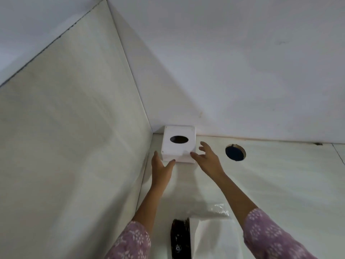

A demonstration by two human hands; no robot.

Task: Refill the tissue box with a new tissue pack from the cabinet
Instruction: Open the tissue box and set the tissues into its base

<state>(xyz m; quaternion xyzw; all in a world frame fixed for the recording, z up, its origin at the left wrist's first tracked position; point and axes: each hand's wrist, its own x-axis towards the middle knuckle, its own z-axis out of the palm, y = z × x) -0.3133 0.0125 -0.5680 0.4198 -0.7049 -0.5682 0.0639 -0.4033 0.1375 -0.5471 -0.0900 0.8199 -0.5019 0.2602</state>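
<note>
White countertop (270, 184) tucked into a corner, with a round cable hole (235, 152) cut through it. Sitting on it: a white tissue box (179, 144) at the back corner, a tissue stack (214, 238) up front, crinkly clear wrapper (220, 209) and a dark wrapper (180, 238) beside that.

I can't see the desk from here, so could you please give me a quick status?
Left hand and right hand open, flanking the tissue box. Box in the corner, slot empty. Tissue stack near. Nothing in the way.

A single head-worn wide-angle camera looks forward and down across the white desk (261, 184) into a wall corner, just beyond the outstretched fingers (202, 146).
</note>
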